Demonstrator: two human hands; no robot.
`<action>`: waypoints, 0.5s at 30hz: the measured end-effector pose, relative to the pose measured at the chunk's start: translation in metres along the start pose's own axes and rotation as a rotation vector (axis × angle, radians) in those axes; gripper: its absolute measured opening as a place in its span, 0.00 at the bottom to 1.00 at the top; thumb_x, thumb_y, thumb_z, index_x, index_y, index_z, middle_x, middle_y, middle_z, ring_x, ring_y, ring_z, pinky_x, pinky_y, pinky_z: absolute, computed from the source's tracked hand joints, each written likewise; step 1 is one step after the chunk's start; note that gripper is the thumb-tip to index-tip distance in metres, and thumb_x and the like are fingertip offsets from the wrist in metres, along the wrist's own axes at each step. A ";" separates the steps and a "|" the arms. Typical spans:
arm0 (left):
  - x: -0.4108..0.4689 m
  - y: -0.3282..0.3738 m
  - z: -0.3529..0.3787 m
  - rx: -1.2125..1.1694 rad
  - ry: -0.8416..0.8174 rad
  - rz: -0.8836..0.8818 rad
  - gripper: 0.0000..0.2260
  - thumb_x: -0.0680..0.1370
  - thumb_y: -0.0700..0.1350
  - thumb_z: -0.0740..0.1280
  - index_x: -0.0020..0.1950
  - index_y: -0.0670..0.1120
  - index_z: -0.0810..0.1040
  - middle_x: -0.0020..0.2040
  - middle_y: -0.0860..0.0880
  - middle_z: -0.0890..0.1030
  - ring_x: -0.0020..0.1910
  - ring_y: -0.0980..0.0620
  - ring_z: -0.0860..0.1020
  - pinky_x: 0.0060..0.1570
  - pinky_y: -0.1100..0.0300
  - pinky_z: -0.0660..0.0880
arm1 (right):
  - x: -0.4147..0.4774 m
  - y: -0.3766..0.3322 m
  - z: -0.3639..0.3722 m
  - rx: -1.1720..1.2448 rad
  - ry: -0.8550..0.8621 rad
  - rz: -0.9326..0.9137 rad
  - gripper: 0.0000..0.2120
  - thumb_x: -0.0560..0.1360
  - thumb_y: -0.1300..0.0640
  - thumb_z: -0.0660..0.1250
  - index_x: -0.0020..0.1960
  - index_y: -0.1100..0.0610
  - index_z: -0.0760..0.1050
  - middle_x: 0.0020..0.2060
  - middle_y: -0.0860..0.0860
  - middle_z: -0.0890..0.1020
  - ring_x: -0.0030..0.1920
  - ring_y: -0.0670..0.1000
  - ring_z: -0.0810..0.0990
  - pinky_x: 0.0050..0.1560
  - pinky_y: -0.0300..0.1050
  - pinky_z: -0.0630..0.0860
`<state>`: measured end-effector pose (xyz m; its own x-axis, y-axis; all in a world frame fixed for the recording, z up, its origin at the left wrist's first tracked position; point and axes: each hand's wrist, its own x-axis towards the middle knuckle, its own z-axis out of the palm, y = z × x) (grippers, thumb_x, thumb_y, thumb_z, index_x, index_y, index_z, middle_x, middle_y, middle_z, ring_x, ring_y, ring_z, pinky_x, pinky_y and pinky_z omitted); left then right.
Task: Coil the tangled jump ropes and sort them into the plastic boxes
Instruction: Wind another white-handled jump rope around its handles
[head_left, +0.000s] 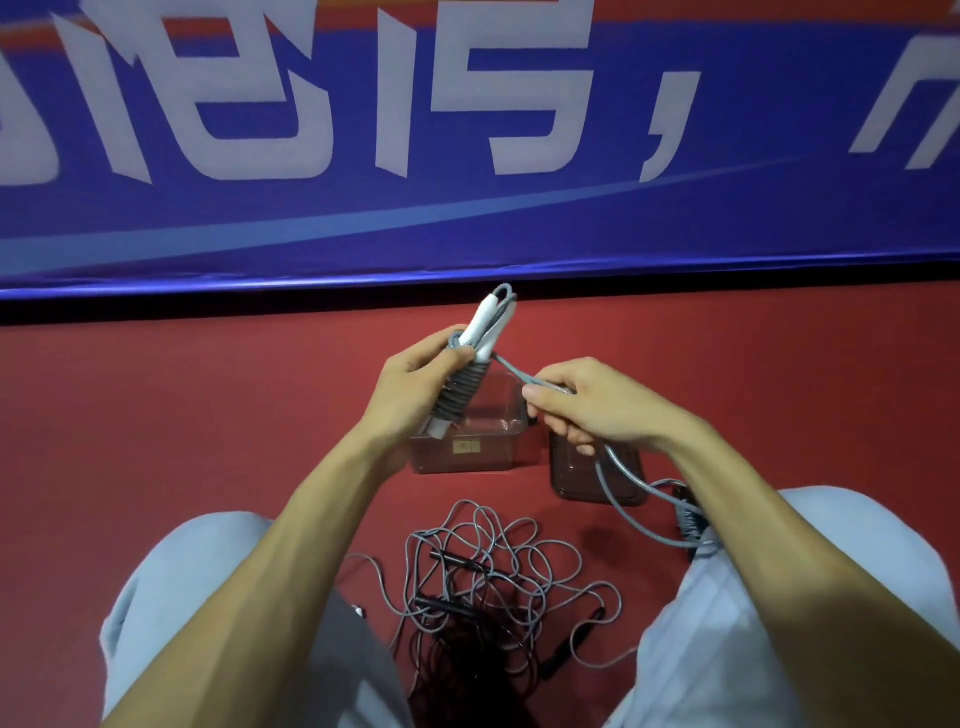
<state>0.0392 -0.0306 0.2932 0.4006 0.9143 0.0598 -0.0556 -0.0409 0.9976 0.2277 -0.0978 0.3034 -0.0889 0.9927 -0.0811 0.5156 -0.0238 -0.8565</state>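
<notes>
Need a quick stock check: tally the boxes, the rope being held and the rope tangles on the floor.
Boxes: 2
Held rope: 1
Floor tangle: 1
Total: 4

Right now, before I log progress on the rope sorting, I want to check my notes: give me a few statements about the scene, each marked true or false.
1. The left hand grips handles with grey rope wound round them. True.
2. The right hand is empty. False: it pinches a strand of the grey rope.
3. The tangled heap lies inside a box. False: it lies on the red floor, between the person's legs.
4. A clear box and a darker box stand on the red floor beyond the heap. True.
</notes>
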 end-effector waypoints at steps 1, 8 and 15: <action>0.000 -0.001 0.000 0.009 0.015 -0.002 0.08 0.79 0.43 0.67 0.55 0.51 0.83 0.38 0.51 0.81 0.32 0.53 0.77 0.36 0.54 0.75 | 0.000 0.000 0.000 -0.075 -0.019 0.009 0.10 0.82 0.56 0.60 0.47 0.61 0.74 0.28 0.51 0.74 0.22 0.44 0.66 0.22 0.37 0.67; 0.016 -0.019 -0.021 0.233 0.172 0.029 0.10 0.74 0.48 0.74 0.55 0.53 0.82 0.43 0.48 0.83 0.36 0.51 0.79 0.32 0.58 0.76 | -0.007 -0.002 0.004 -0.490 -0.135 0.096 0.08 0.83 0.52 0.57 0.50 0.57 0.67 0.30 0.53 0.77 0.26 0.53 0.78 0.34 0.48 0.77; 0.009 -0.020 -0.013 1.007 0.075 0.092 0.21 0.67 0.56 0.78 0.60 0.60 0.81 0.51 0.53 0.84 0.52 0.49 0.81 0.46 0.56 0.75 | -0.010 -0.015 0.020 -0.991 -0.034 -0.328 0.04 0.82 0.53 0.58 0.49 0.50 0.70 0.46 0.52 0.80 0.48 0.60 0.79 0.38 0.49 0.68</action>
<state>0.0316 -0.0165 0.2730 0.3729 0.9122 0.1699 0.7278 -0.4011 0.5562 0.2039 -0.1096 0.3071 -0.3673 0.9286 0.0523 0.9285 0.3694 -0.0384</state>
